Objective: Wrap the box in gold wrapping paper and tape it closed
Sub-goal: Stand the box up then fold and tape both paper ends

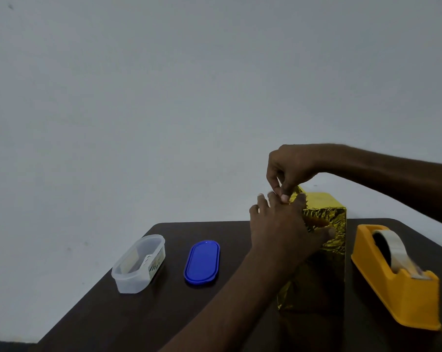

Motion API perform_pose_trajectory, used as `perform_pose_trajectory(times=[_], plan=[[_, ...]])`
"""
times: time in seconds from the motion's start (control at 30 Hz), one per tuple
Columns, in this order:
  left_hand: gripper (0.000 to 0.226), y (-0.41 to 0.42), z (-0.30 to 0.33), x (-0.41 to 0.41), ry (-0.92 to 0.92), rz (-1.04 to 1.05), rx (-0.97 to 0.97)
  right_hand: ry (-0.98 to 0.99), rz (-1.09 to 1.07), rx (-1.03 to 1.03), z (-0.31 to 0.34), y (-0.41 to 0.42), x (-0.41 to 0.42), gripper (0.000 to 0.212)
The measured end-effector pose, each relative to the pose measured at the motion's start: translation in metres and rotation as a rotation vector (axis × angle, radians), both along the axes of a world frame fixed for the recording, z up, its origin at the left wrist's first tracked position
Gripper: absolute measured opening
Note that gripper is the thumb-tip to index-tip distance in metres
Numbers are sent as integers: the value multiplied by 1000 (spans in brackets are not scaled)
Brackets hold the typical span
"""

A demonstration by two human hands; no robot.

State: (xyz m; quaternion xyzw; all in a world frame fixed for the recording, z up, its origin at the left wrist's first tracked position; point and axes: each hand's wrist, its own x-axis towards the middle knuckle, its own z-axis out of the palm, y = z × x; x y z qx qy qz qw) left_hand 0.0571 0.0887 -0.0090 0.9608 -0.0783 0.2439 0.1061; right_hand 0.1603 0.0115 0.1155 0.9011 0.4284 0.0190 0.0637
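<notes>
A tall box wrapped in crinkled gold paper (pixel 324 252) stands upright on the dark table, right of centre. My left hand (pixel 280 229) lies against its left face near the top, fingers straight, thumb pressing the near face. My right hand (pixel 288 168) comes in from the right above the box, its fingertips curled and pinching at the paper's top left corner; whether a piece of tape is between them I cannot tell. An orange tape dispenser (pixel 397 283) with a white tape roll stands just right of the box.
A clear plastic container (pixel 138 262) with something inside stands at the table's left. Its blue oval lid (pixel 202 261) lies between it and the box. The dark table (pixel 164 313) ends at a grey wall behind.
</notes>
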Motion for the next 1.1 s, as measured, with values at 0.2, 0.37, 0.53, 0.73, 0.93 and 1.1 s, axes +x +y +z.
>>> perform_pose_trajectory(times=[0.2, 0.37, 0.53, 0.73, 0.93, 1.1], plan=[[81, 0, 1, 0, 14, 12, 21, 5, -138, 120, -9, -10, 19, 55], [81, -3, 3, 0, 50, 19, 24, 107, -201, 282, -12, -34, 27, 48], [83, -3, 4, 0, 81, 11, 26, 291, -296, 338, 3, -37, 25, 49], [84, -1, 7, -2, 104, -14, 33, 376, -350, 172, -9, -26, 27, 40], [86, 0, 11, 1, 138, -30, 54, 382, -327, 194, -8, -28, 34, 42], [88, 2, 10, 0, 145, -32, 58, 396, -289, 237, -5, -23, 33, 43]])
